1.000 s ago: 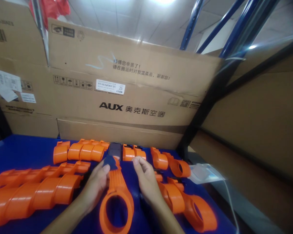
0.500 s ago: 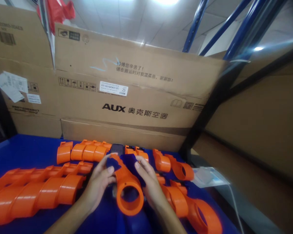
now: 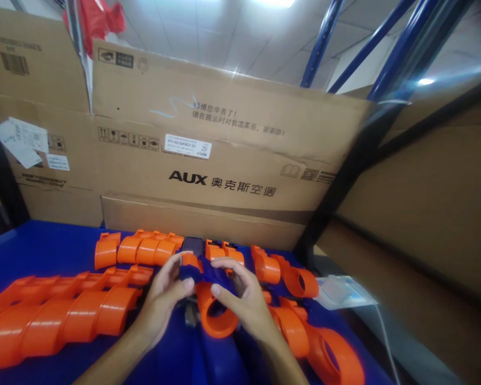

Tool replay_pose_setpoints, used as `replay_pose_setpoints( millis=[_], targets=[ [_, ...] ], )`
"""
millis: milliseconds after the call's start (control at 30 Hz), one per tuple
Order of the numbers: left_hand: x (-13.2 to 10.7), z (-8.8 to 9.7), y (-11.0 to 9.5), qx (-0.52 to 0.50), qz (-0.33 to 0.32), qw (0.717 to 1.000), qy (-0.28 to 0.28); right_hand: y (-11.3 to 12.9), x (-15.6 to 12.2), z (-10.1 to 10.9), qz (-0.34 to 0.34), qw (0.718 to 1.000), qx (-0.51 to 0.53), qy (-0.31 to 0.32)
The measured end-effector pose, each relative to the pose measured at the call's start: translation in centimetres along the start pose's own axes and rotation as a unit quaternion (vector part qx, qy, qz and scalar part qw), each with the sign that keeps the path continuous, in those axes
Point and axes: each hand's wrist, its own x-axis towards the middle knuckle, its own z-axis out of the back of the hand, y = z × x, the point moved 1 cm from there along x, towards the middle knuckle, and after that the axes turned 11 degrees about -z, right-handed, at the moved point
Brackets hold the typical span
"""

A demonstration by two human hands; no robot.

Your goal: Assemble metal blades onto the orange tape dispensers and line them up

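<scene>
Between my hands is an orange plastic part with a round ring at its near end, tilted toward me. A dark blue piece, its exact kind unclear, lies across the upper part of it. My left hand grips the far end of the orange part from the left, thumb on top. My right hand closes on the blue piece from the right, with its thumb over the orange part. The fingers partly hide where the two pieces meet.
A long row of orange parts lies at the left on the blue surface, and a shorter row is behind. More orange parts stand at the right. A phone-like dark device rests before the cardboard. A clear bag lies right.
The orange part's ring has tipped up and away from me. The blue piece has moved across the orange part, and my right thumb has come inward over it.
</scene>
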Motion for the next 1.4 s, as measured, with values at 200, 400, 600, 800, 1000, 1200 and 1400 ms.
replay_pose_setpoints(
  millis=[200,400,600,800,1000,1200,1400],
  targets=[
    [0.0,-0.1,-0.1,0.012,-0.011,1.000,0.009,0.1,0.1,-0.1,0.002,1.000,-0.012,-0.011],
    [-0.2,0.2,0.2,0.003,-0.022,1.000,-0.006,0.1,-0.2,-0.2,-0.020,1.000,0.010,0.000],
    [-0.6,0.7,0.1,-0.006,-0.058,0.998,0.037,0.9,-0.7,-0.3,-0.024,0.998,0.046,0.036],
    [-0.8,1.3,0.7,-0.014,-0.083,0.993,0.087,1.2,-1.4,0.0,-0.001,0.997,-0.069,0.029],
    [-1.1,0.6,0.0,0.019,-0.113,0.988,0.101,0.9,-1.5,-0.6,0.092,0.972,-0.217,-0.019],
    [-0.7,-0.1,-1.2,0.149,-0.139,0.977,0.058,-0.3,-1.2,-0.9,0.206,0.920,-0.326,-0.072],
    [-0.5,-0.1,-1.8,0.199,-0.156,0.966,0.049,-0.8,-1.2,-0.9,0.230,0.903,-0.356,-0.072]
  ],
)
